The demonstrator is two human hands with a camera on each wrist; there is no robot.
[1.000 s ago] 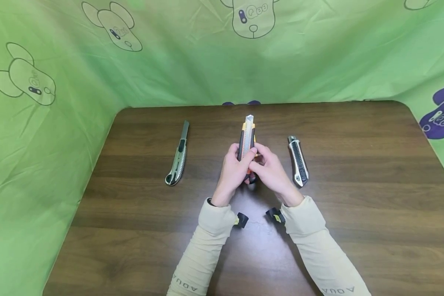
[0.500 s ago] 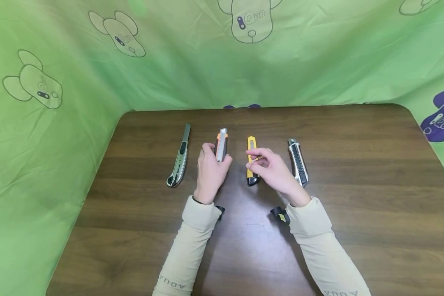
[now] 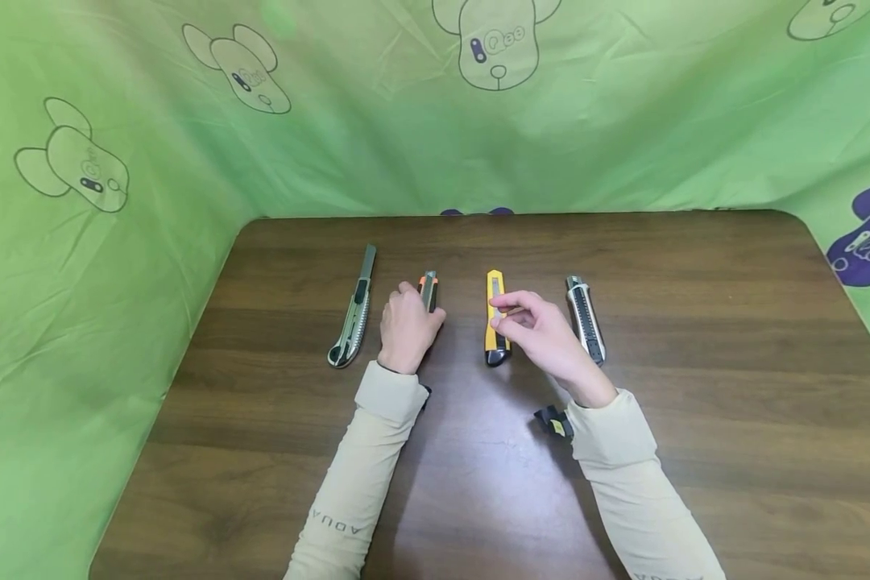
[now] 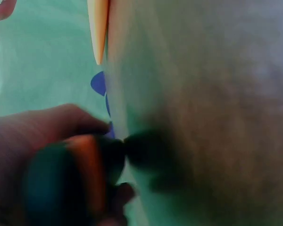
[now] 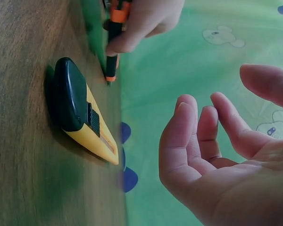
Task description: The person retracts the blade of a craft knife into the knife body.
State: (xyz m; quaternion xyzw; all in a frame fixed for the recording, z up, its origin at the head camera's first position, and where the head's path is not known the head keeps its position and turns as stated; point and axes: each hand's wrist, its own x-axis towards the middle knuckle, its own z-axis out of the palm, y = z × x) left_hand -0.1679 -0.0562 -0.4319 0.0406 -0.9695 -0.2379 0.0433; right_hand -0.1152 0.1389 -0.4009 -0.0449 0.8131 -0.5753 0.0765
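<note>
My left hand (image 3: 406, 329) grips a black-and-orange box cutter (image 3: 428, 292) from above, mid-left on the table. Its tip points toward the back edge, and in the right wrist view the cutter (image 5: 114, 47) lies close along the tabletop. The hand covers its rear half in the head view. To the right lies a yellow box cutter (image 3: 495, 283) with a black end cap (image 5: 70, 94). Just above it my right hand (image 3: 547, 338) hovers with loosely bent fingers and nothing between them. In the right wrist view that hand (image 5: 221, 155) is plainly apart from the yellow cutter.
Left of my left hand lies a silver-green box cutter (image 3: 350, 322), its blade extended. A white-and-black box cutter (image 3: 586, 318) lies beyond my right hand. Green printed cloth (image 3: 377, 145) stands behind the brown wooden table (image 3: 725, 338) and along its sides.
Both hands were together at the centre over the cutters. The left hand has carried the black-and-orange cutter left and lowered it; the yellow cutter now lies on the table, free of the right hand.
</note>
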